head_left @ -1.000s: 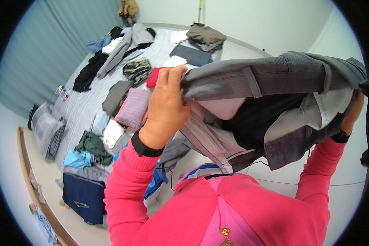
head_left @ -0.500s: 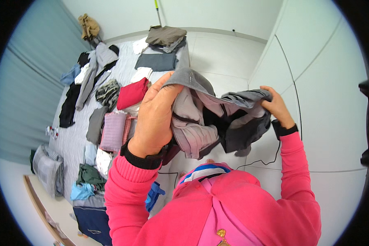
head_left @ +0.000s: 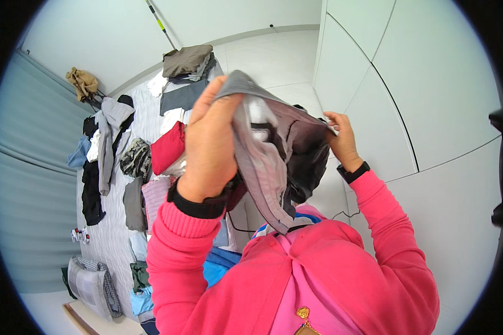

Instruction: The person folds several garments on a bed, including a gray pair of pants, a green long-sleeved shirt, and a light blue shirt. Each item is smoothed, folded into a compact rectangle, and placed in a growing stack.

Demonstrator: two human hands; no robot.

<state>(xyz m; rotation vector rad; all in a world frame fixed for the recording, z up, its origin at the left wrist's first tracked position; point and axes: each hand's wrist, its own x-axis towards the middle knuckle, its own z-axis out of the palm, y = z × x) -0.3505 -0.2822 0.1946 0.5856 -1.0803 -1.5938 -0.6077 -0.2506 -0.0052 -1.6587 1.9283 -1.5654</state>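
A pair of grey trousers [head_left: 304, 142] hangs in front of my chest, its waistband spread between my two hands and the pale lining showing. My left hand [head_left: 209, 148] is closed around one end of the waistband, thumb over the edge. At the other end, my right hand [head_left: 343, 139] pinches the cloth between thumb and fingers. A loose side of the waistband droops toward my pink cardigan [head_left: 341, 257]. The trouser legs are mostly hidden behind the waist part.
To the left stands a bed with a grey sheet [head_left: 103, 240]. On it lie a red folded garment [head_left: 169, 148], a brown-topped clothes stack [head_left: 187, 61], a grey hooded top [head_left: 107, 145] and a checked pillow [head_left: 89, 285]. White cabinet doors [head_left: 430, 84] rise at right.
My view has swung, so the bed's far end and the cabinets sit further left. The trousers have tilted, with one waistband side now hanging lower. Both hands keep their hold.
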